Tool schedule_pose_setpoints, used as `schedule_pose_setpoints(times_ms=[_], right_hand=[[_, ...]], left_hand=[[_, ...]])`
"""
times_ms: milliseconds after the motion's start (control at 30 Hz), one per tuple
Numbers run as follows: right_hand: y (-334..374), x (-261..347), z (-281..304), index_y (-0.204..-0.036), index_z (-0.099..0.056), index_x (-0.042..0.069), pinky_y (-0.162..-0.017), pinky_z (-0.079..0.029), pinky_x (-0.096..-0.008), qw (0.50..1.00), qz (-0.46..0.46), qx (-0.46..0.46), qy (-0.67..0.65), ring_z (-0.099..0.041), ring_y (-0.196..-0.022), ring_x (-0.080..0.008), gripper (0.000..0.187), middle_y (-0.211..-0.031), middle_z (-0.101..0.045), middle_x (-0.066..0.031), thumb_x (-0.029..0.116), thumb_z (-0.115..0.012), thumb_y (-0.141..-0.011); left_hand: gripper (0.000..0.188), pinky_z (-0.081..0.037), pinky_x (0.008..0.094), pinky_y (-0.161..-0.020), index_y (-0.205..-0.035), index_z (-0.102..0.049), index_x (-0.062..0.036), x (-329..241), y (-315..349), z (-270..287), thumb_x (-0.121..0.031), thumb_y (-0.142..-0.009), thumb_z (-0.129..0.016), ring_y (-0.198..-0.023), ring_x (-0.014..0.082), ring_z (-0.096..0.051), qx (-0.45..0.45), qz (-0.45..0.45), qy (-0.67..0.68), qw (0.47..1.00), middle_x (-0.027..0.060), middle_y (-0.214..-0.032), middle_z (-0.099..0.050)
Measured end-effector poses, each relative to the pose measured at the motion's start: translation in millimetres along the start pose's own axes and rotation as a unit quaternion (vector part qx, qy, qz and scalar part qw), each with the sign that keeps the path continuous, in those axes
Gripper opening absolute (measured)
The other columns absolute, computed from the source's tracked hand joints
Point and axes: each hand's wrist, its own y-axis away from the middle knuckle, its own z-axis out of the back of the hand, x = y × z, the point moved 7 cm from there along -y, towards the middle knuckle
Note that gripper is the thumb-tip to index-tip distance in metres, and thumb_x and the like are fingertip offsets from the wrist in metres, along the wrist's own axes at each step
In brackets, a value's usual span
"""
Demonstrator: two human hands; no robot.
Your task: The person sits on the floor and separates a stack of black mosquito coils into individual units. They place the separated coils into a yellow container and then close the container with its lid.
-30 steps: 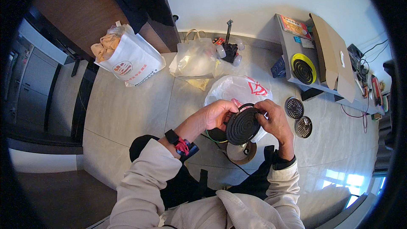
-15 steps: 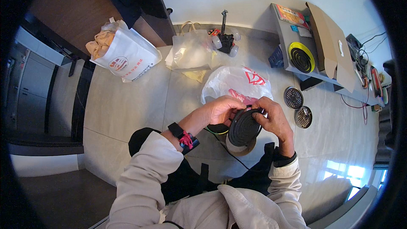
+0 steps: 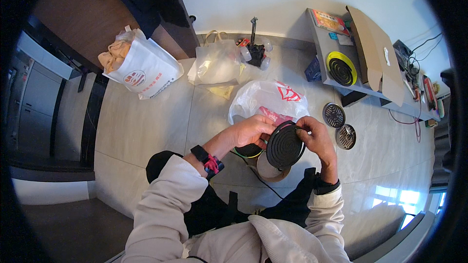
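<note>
Between my hands a black mosquito coil [image 3: 285, 147] is held up at a tilt, its spiral grooves facing me. My right hand [image 3: 316, 139] is closed on its upper right edge, thumb on the near face. On the other side, my left hand [image 3: 254, 130] pinches its upper left edge. Under the left hand lies another dark round piece [image 3: 249, 150] with a yellow-green rim, partly covered. Below the coil stands a round, tan-rimmed container [image 3: 268, 169], partly hidden by it. A white plastic bag [image 3: 263, 98] with red print lies just beyond my hands.
To the right on the floor are a round metal slotted lid [image 3: 334, 115] and a metal tin [image 3: 346, 137]. A low grey shelf [image 3: 325, 44] bears a yellow plate [image 3: 354, 63] with another coil and a cardboard box [image 3: 373, 51]. A white shopping bag [image 3: 146, 65] stands left.
The coil has turned to face me more fully and risen slightly to the right. My left fingers have shifted along its upper left edge; my right hand keeps its hold.
</note>
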Motion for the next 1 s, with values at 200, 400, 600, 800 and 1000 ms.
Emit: schedule_pose_setpoints(times_ms=[200,400,600,800,1000], right_hand=[[-1,29,-2,-0.085,-0.057,0.001,-0.061,-0.046,-0.0325,0.992,0.079,-0.021,0.092,-0.058,-0.074,-0.0258,0.016,-0.080,-0.057,-0.0135,0.003,-0.061,-0.069],[-4,21,-4,-0.082,-0.056,0.000,-0.059,-0.046,-0.0279,0.999,0.022,-0.015,-0.019,-0.056,-0.069,-0.0185,0.015,-0.077,-0.054,-0.0090,0.003,-0.063,-0.069],[-9,9,-8,-0.080,-0.056,0.000,-0.058,-0.045,-0.0269,0.998,0.013,-0.016,-0.053,-0.055,-0.066,-0.0147,0.012,-0.074,-0.054,-0.0068,0.003,-0.063,-0.071],[-7,10,-7,-0.082,-0.056,-0.001,-0.059,-0.045,-0.0278,0.999,0.016,-0.019,-0.027,-0.055,-0.066,-0.0165,0.015,-0.073,-0.055,-0.0085,0.004,-0.063,-0.070],[-9,20,-8,-0.084,-0.055,-0.001,-0.059,-0.044,-0.0285,0.998,0.050,-0.044,-0.007,-0.055,-0.065,-0.0177,0.018,-0.073,-0.055,-0.0097,0.005,-0.063,-0.069]], left_hand=[[0.019,-0.051,0.0306,-0.061,-0.092,-0.059,-0.0022,-12,1,-1,-0.018,-0.083,-0.053,-0.070,0.0146,-0.060,-0.021,-0.041,-0.057,0.997,0.0047,-0.082,-0.061],[0.021,-0.051,0.0312,-0.064,-0.094,-0.059,-0.0017,-4,-2,9,-0.018,-0.082,-0.054,-0.073,0.0152,-0.061,-0.032,-0.017,-0.007,0.999,0.0057,-0.085,-0.062],[0.028,-0.051,0.0320,-0.071,-0.103,-0.056,-0.0004,-4,-3,6,-0.016,-0.080,-0.055,-0.080,0.0162,-0.061,0.024,-0.018,0.067,0.997,0.0072,-0.092,-0.062],[0.026,-0.051,0.0321,-0.072,-0.102,-0.056,-0.0002,-4,2,5,-0.014,-0.080,-0.055,-0.080,0.0177,-0.062,0.001,0.001,0.030,1.000,0.0081,-0.094,-0.062],[0.025,-0.052,0.0320,-0.070,-0.102,-0.056,-0.0007,-4,0,5,-0.016,-0.083,-0.054,-0.078,0.0164,-0.062,-0.015,-0.018,0.086,0.996,0.0073,-0.091,-0.062]])
